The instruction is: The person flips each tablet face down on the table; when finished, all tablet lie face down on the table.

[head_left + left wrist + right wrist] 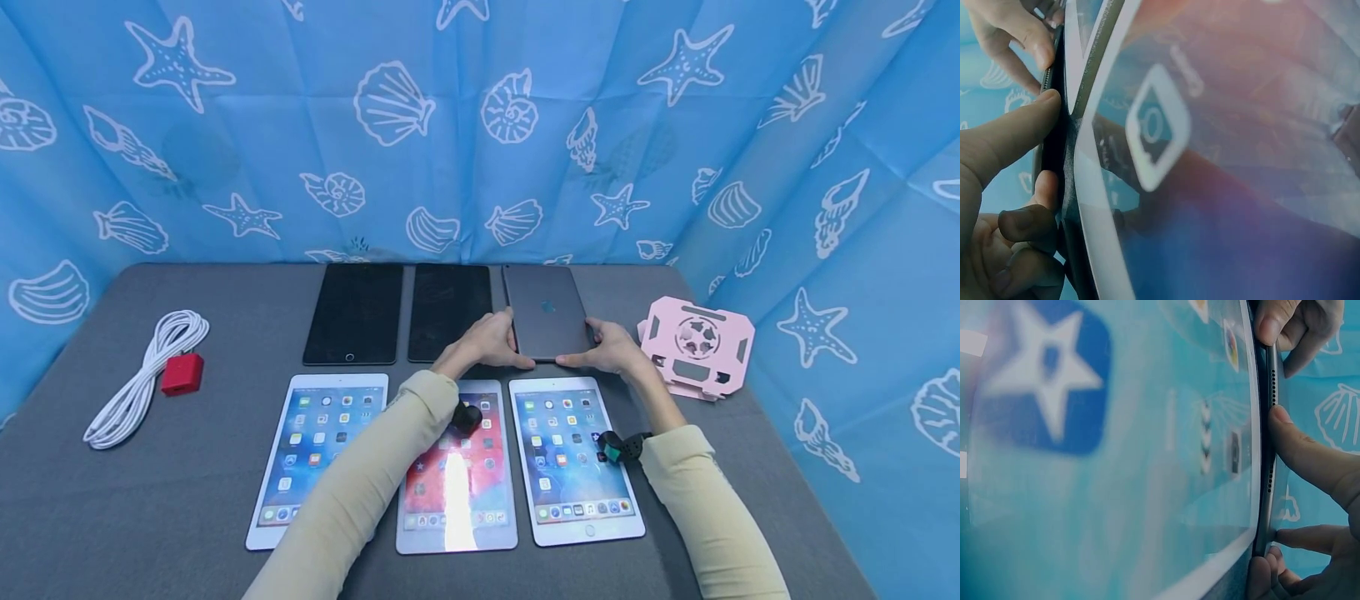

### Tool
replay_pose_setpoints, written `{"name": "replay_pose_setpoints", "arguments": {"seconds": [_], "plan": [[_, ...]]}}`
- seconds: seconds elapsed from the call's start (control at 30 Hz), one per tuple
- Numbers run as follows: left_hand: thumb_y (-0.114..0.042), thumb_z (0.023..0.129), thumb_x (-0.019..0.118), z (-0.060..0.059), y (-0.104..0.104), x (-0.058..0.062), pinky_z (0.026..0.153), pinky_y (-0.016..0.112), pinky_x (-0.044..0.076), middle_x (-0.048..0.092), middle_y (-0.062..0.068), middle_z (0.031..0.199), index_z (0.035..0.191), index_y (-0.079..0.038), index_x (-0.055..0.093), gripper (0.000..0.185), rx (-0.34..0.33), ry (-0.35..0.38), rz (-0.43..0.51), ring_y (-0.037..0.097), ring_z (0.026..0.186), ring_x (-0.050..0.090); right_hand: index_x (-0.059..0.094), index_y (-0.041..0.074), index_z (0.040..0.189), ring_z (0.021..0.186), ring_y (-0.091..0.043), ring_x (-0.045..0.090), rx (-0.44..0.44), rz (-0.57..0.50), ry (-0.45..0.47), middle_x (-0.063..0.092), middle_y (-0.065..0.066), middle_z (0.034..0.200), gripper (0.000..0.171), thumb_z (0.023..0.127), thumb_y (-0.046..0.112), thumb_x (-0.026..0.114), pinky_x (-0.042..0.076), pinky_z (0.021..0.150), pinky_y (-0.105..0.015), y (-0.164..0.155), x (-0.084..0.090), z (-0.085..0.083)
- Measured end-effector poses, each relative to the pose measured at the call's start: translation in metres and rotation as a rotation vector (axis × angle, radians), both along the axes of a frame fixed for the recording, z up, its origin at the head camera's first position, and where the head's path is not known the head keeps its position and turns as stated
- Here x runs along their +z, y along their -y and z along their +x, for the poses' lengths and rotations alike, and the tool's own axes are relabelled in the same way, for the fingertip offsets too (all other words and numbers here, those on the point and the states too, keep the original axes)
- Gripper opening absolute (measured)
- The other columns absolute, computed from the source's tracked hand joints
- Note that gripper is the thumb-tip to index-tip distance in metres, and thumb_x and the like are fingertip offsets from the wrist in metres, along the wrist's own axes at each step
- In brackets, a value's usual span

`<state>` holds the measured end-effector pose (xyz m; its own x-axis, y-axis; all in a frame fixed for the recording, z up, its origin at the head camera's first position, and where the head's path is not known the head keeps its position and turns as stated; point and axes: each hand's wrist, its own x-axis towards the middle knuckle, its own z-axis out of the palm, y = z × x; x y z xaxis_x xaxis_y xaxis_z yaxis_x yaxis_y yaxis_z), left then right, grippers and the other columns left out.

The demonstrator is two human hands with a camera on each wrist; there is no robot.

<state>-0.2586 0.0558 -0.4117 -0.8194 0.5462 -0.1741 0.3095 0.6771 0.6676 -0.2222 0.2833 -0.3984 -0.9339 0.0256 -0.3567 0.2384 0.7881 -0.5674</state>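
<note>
A dark grey tablet (pixel 546 304) lies face down at the back right of the table, its logo side up. My left hand (pixel 489 341) holds its near left corner, thumb on the near edge and fingers at the left side. At the near right corner, my right hand (pixel 609 347) grips it likewise, the two thumbs a little apart. The right wrist view shows speaker holes along the tablet's edge (pixel 1272 450) between the thumbs. Under my left forearm is a white tablet with a reddish lit screen (pixel 491 450); another lit white tablet (pixel 570 467) lies by my right wrist.
Two black tablets (pixel 356 312) (pixel 450 304) lie screen up left of the grey one. A third lit white tablet (pixel 307 442) is front left. Far left are a coiled white cable (pixel 146 379) and red charger block (pixel 182 374). A pink stand (pixel 697 346) sits right, before a blue curtain (pixel 465 150).
</note>
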Motion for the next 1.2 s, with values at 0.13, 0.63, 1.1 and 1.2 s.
{"name": "replay_pose_setpoints", "arguments": {"seconds": [0.13, 0.63, 1.1, 1.2], "plan": [[-0.035, 0.084, 0.085, 0.0, -0.001, 0.0, 0.055, 0.019, 0.045, 0.068, 0.004, 0.079, 0.157, 0.01, 0.023, 0.105, 0.001, 0.009, -0.001, 0.01, 0.061, 0.059, 0.014, -0.009, 0.16, 0.147, -0.055, 0.031, 0.003, 0.004, -0.002, 0.029, -0.042, 0.157, 0.109, 0.086, 0.033, 0.083, 0.033, 0.118, -0.063, -0.001, -0.001, 0.001], [-0.035, 0.09, 0.079, 0.005, -0.008, 0.008, 0.075, 0.032, 0.056, 0.072, 0.013, 0.095, 0.14, 0.006, 0.049, 0.071, 0.001, -0.032, -0.099, 0.02, 0.081, 0.07, 0.018, -0.011, 0.158, 0.145, -0.055, 0.035, 0.037, 0.044, -0.041, 0.032, -0.042, 0.155, 0.108, 0.085, 0.033, 0.084, 0.036, 0.116, -0.062, 0.001, -0.001, 0.002], [-0.04, 0.09, 0.077, 0.002, 0.019, 0.02, 0.059, 0.021, 0.043, 0.061, 0.0, 0.073, 0.159, 0.0, 0.028, 0.094, -0.031, -0.105, -0.006, 0.008, 0.058, 0.054, 0.029, 0.001, 0.159, 0.137, -0.056, 0.036, 0.053, 0.076, -0.114, 0.035, -0.037, 0.15, 0.098, 0.085, 0.033, 0.083, 0.04, 0.108, -0.068, 0.023, 0.017, 0.009], [-0.046, 0.089, 0.076, 0.001, 0.032, 0.023, 0.064, 0.023, 0.045, 0.062, 0.003, 0.082, 0.161, -0.003, 0.026, 0.097, -0.027, -0.128, -0.019, 0.012, 0.065, 0.056, 0.03, 0.001, 0.159, 0.137, -0.056, 0.036, 0.085, 0.059, -0.14, 0.037, -0.037, 0.149, 0.094, 0.087, 0.032, 0.082, 0.041, 0.107, -0.068, 0.033, 0.023, 0.009]]}}
